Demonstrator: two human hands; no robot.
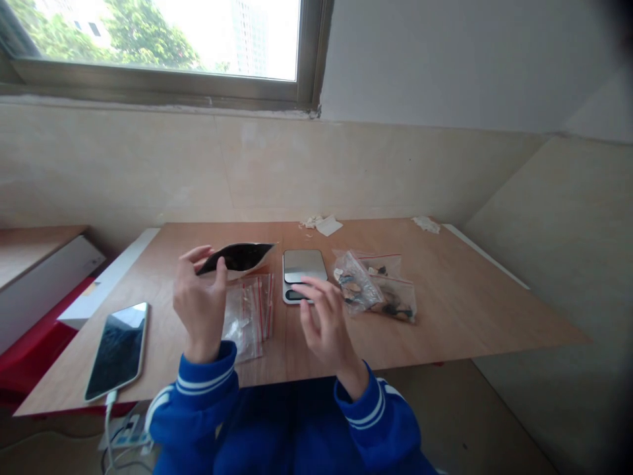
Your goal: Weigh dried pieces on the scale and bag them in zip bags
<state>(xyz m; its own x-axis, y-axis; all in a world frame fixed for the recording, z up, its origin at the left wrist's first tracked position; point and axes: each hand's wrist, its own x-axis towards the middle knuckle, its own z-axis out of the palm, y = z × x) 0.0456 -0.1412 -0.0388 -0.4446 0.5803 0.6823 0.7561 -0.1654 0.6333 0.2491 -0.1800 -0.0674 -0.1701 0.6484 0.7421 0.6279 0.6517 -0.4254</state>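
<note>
My left hand (200, 307) grips the left end of a pouch (244, 257), whose mouth gapes and shows a dark inside; what it contains I cannot make out. Beneath it lie several clear zip bags with red seal lines (246, 330). A small kitchen scale (302, 262) with a silver plate sits at the middle of the table. In front of its display hovers my right hand (329, 326), fingers apart and holding nothing; whether a fingertip touches the scale I cannot tell. To the right are zip bags (359, 285) with dark and pale dried pieces inside.
A phone (117, 349) lies at the table's left side, with a white cable (109, 422) running down from it to a power strip (129, 432). Crumpled white paper (329, 225) rests by the wall, and another piece (426, 225) lies farther right. The wooden table (475, 310) ends close before me.
</note>
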